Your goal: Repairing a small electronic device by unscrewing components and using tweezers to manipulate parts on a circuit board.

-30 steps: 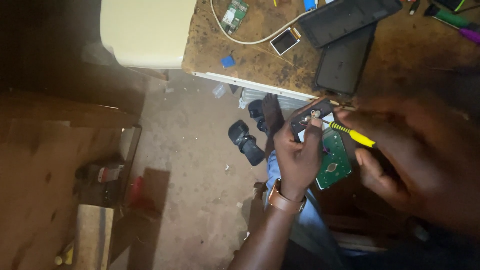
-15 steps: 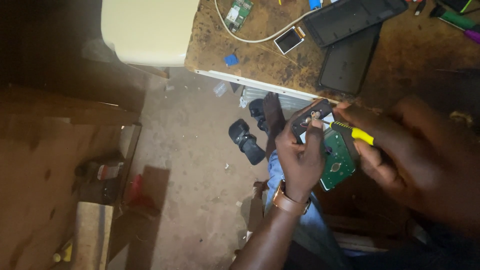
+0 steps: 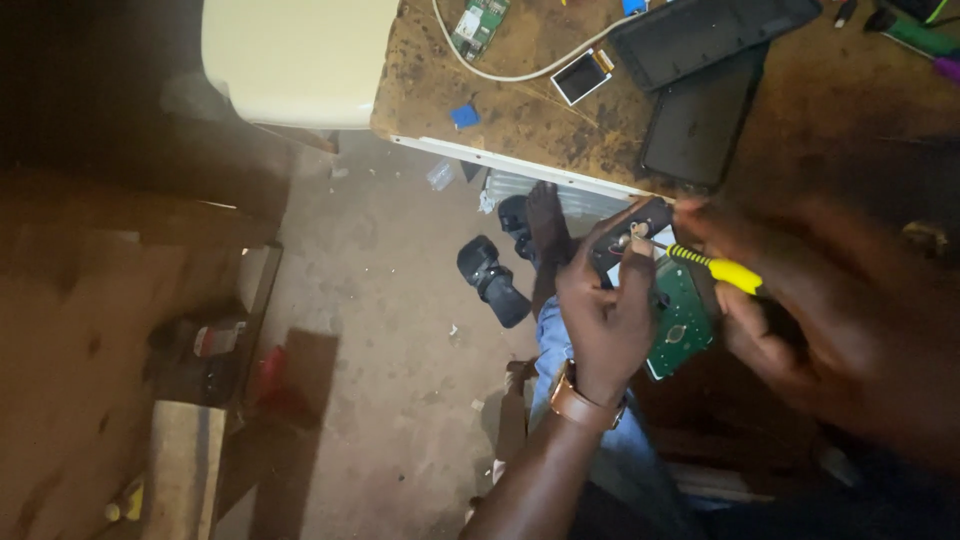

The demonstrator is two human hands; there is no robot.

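Observation:
My left hand [image 3: 605, 315] grips a small dark device with a green circuit board [image 3: 682, 322] exposed on its underside, held above my lap. My right hand [image 3: 800, 300] holds a yellow-handled screwdriver [image 3: 712, 266], its metal tip touching the top of the device near my left thumb. A brown wristband [image 3: 580, 403] sits on my left wrist. Much of the device is hidden behind my left fingers.
A worn brown workbench [image 3: 520, 110] at the top carries two dark flat panels [image 3: 700, 60], a white cable [image 3: 520, 72], a small circuit board [image 3: 478, 22] and a small screen part [image 3: 580, 75]. A cream container [image 3: 300, 55] stands beside it. Black sandals [image 3: 495, 280] lie on the dirt floor.
The view has shifted slightly. Both hands stay together on the device, with the screwdriver tip kept at its top edge.

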